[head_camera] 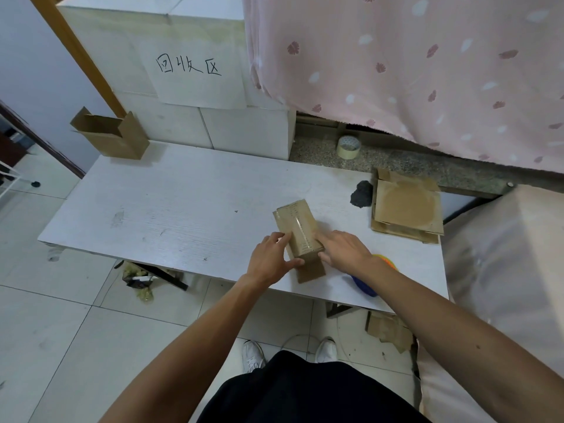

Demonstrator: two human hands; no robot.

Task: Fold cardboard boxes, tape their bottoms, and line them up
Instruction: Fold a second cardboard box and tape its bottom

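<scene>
A small brown cardboard box point(300, 232) stands on the white table point(171, 209) with its taped bottom facing up; a strip of clear tape runs along the seam. My left hand point(271, 259) holds its left side, thumb against the near face. My right hand point(343, 248) presses on its right edge with the fingers laid fairly straight. A stack of flat cardboard blanks point(407, 206) lies at the table's right. One folded box with open flaps point(111, 135) stands at the far left corner. A roll of tape point(348, 147) sits on the stone ledge behind.
A dark lump point(361, 193) lies beside the blanks. A blue and yellow object point(366, 286) is partly hidden under my right forearm. White blocks with a handwritten sign point(189, 68) rise behind the table. Pink cloth point(427, 71) hangs at right. Cardboard scraps point(389, 331) lie on the floor.
</scene>
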